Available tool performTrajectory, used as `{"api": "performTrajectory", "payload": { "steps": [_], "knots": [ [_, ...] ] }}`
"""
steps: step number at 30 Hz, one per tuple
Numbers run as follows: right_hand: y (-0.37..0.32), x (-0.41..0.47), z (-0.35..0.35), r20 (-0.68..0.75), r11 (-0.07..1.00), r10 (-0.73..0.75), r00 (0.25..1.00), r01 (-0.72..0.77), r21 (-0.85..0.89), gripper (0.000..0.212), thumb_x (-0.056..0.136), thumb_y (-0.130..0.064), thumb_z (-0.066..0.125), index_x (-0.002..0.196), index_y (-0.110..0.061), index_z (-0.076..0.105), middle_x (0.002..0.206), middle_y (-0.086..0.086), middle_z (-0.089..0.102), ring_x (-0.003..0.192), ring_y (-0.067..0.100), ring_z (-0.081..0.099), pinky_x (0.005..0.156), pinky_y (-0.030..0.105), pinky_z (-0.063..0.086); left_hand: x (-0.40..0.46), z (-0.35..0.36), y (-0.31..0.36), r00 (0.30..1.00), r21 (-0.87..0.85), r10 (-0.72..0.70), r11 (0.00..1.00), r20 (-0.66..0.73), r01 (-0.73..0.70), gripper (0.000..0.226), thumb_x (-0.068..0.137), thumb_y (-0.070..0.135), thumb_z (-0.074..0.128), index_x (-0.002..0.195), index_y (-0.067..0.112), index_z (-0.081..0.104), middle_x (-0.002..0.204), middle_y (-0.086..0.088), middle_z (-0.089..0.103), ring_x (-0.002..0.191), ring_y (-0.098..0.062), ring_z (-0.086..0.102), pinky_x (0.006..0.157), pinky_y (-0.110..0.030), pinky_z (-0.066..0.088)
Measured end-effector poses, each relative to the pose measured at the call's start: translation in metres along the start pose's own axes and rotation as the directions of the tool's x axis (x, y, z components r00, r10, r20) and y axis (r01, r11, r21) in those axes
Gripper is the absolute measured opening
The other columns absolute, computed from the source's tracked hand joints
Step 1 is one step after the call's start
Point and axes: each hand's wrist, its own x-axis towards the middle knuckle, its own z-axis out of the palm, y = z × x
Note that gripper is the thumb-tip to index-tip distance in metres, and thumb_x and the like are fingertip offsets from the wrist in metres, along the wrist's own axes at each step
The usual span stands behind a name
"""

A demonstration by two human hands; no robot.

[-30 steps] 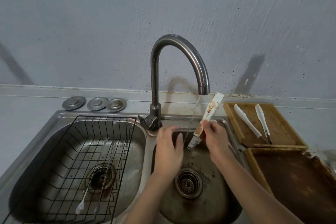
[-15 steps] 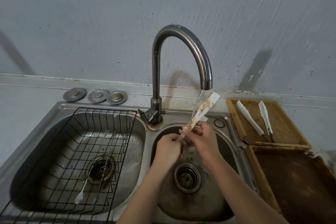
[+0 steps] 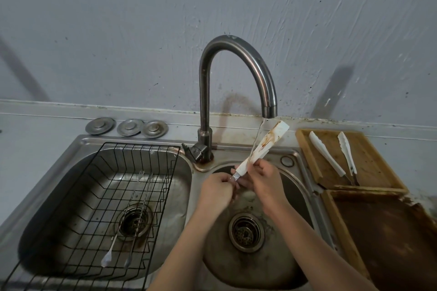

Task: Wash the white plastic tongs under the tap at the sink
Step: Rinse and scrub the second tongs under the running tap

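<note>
The right hand (image 3: 264,178) grips the tongs (image 3: 262,147) mid-shaft while the left hand's (image 3: 216,188) fingers pinch the lower tip. They look light, stiff and probably slippery when wet, so holding low keeps the stained end under the tap (image 3: 268,101).

— Access to the round right-hand steel basin (image 3: 293,264)?

— Open from the near side. Overhead, the curved grey steel tap (image 3: 238,54) arches across the back; its spout hangs over the far rim, with running water beneath.

— To the right?

— Two raised-edge wooden trays (image 3: 305,149) sit just beside the basin; the far one carries two white plastic tongs (image 3: 327,153).

— The left basin?

— Filled by a black wire rack (image 3: 99,186) with long-handled utensils (image 3: 111,253) lying in it. Three round steel plugs (image 3: 128,127) line the back ledge.
</note>
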Motion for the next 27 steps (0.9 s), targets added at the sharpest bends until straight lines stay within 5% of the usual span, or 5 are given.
{"api": "performTrajectory", "payload": {
  "steps": [7, 13, 16, 21, 27],
  "knots": [
    [-0.003, -0.003, 0.002, -0.065, 0.993, 0.034, 0.997, -0.027, 0.112, 0.02, 0.095, -0.015, 0.048, 0.088, 0.001, 0.059, 0.082, 0.023, 0.068, 0.071, 0.029, 0.072, 0.053, 0.027, 0.058, -0.005, 0.0, 0.002, 0.999, -0.012, 0.04, 0.999, 0.013, -0.04, 0.04, 0.086, 0.0, 0.049, 0.05, 0.016, 0.057, 0.054, -0.006, 0.056, 0.045, -0.018, 0.049, 0.048, -0.025, 0.039],
    [0.0, -0.012, 0.001, 0.043, 0.999, -0.037, 0.998, 0.036, 0.015, 0.023, 0.083, -0.003, 0.064, 0.103, -0.001, 0.053, 0.088, 0.019, 0.073, 0.082, 0.029, 0.071, 0.072, 0.037, 0.056, -0.009, 0.0, 0.006, 0.996, 0.061, 0.064, 0.996, 0.055, -0.067, 0.037, 0.089, 0.008, 0.051, 0.054, 0.018, 0.06, 0.053, -0.003, 0.058, 0.044, -0.015, 0.053, 0.047, -0.024, 0.043],
    [-0.004, -0.014, -0.001, 0.013, 0.996, -0.063, 0.998, 0.062, 0.059, 0.014, 0.092, -0.006, 0.05, 0.106, -0.005, 0.051, 0.083, 0.014, 0.072, 0.076, 0.02, 0.072, 0.066, 0.031, 0.059, -0.014, 0.005, 0.006, 0.982, 0.107, 0.107, 0.986, 0.156, -0.125, 0.032, 0.09, 0.021, 0.055, 0.06, 0.019, 0.063, 0.059, -0.004, 0.063, 0.053, -0.016, 0.06, 0.054, -0.029, 0.049],
    [-0.013, -0.011, -0.026, 0.041, 0.91, -0.216, 0.976, 0.216, -0.354, 0.018, 0.097, -0.021, 0.043, 0.108, -0.009, 0.051, 0.071, 0.005, 0.066, 0.063, 0.017, 0.067, 0.058, 0.026, 0.054, -0.02, 0.004, 0.001, 0.941, 0.133, 0.116, 0.977, 0.317, -0.165, 0.032, 0.09, 0.033, 0.056, 0.069, 0.014, 0.071, 0.065, -0.002, 0.067, 0.062, -0.012, 0.059, 0.066, -0.029, 0.048],
    [-0.03, -0.007, -0.047, 0.12, 0.6, -0.425, 0.897, 0.379, -0.705, 0.014, 0.096, -0.026, 0.045, 0.095, -0.017, 0.055, 0.058, -0.003, 0.056, 0.048, 0.008, 0.056, 0.045, 0.022, 0.046, -0.02, 0.021, 0.007, 0.957, 0.036, 0.221, 0.972, 0.19, -0.232, 0.008, 0.087, 0.024, 0.062, 0.089, 0.019, 0.067, 0.08, -0.001, 0.07, 0.072, -0.014, 0.065, 0.068, -0.027, 0.054]
  ]
}}
